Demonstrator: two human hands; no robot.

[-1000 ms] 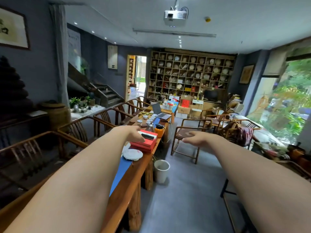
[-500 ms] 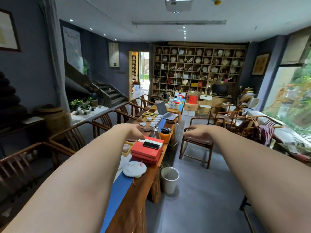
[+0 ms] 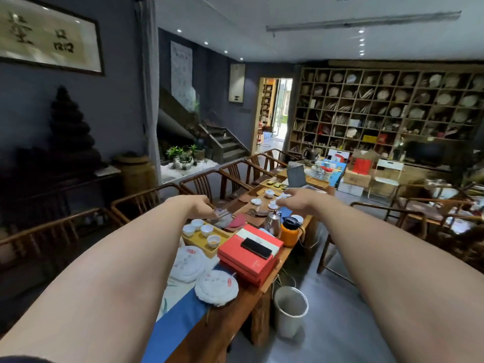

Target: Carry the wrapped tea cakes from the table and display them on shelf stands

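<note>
Two round tea cakes in white paper lie on the long wooden table (image 3: 264, 289): one (image 3: 216, 287) near its right edge on the blue runner, another (image 3: 189, 263) just behind it to the left. Both my arms stretch forward above the table. My left hand (image 3: 203, 206) hangs over the tea ware with fingers loosely curled, holding nothing. My right hand (image 3: 298, 199) hovers farther along the table, fingers apart and empty. The big wooden grid shelf (image 3: 387, 108) with many displayed tea cakes fills the far wall.
A stack of red boxes (image 3: 248, 255) with a black phone on top sits beside the cakes. Behind are a tray of white cups (image 3: 203, 233), a metal kettle, an orange jar (image 3: 289, 233) and a laptop. A white bin (image 3: 290, 310) stands on the floor. Wooden chairs line both sides.
I have stepped closer along the table and my view has turned left. The second tea cake has come into view, and both hands now reach farther over the tea ware.
</note>
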